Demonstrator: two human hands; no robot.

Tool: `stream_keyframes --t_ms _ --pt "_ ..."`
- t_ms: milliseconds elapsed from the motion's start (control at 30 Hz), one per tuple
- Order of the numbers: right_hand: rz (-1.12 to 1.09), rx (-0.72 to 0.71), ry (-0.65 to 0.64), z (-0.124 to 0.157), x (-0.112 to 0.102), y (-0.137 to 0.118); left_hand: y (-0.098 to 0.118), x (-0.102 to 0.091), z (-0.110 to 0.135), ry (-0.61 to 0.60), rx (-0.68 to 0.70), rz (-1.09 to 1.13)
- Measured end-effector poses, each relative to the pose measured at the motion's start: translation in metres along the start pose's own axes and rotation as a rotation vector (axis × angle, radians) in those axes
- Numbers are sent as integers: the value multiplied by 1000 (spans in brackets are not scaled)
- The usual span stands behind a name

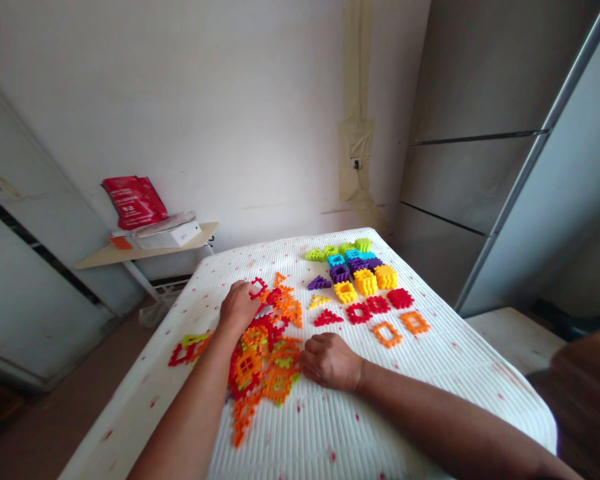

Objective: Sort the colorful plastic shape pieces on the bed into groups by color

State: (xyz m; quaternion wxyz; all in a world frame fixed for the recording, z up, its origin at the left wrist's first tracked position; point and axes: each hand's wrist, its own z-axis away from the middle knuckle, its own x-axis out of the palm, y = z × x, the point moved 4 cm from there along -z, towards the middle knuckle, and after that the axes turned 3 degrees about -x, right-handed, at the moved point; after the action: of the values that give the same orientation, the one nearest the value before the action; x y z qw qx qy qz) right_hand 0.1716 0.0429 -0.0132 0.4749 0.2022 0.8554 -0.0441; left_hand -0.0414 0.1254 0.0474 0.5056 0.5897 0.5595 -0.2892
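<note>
My left hand point(238, 308) is closed at the far side of a mixed pile, its fingertips on a red square frame-shaped plastic building piece point(259, 288). The pile of notched interlocking pieces point(247, 367) is mostly orange and red, with some yellow-green. Against the pile's right edge rests my right hand point(331, 361), its fingers curled in. Whatever it may hold is hidden. To the right, pieces lie grouped by colour: red squares point(379, 305), yellow stacks point(365, 282), purple stacks point(339, 273), blue point(337, 260), lime green point(347, 249) and two orange squares point(387, 334).
A white ribbed cover with red specks drapes the table point(180, 393). Left of it, a small side table point(97, 258) bears red packets point(134, 202) and a white box point(173, 235). A grey cabinet point(460, 153) stands at the right.
</note>
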Motion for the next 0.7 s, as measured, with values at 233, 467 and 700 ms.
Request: stream_keyframes --t_ms 233,467,700 --pt "-43 56 5 -1 -8 3 21 -3 60 120 72 348" --pt "-233 349 184 7 -15 31 33 20 93 147 137 418" --pt "-364 488 263 8 -11 35 52 25 103 121 274 443"
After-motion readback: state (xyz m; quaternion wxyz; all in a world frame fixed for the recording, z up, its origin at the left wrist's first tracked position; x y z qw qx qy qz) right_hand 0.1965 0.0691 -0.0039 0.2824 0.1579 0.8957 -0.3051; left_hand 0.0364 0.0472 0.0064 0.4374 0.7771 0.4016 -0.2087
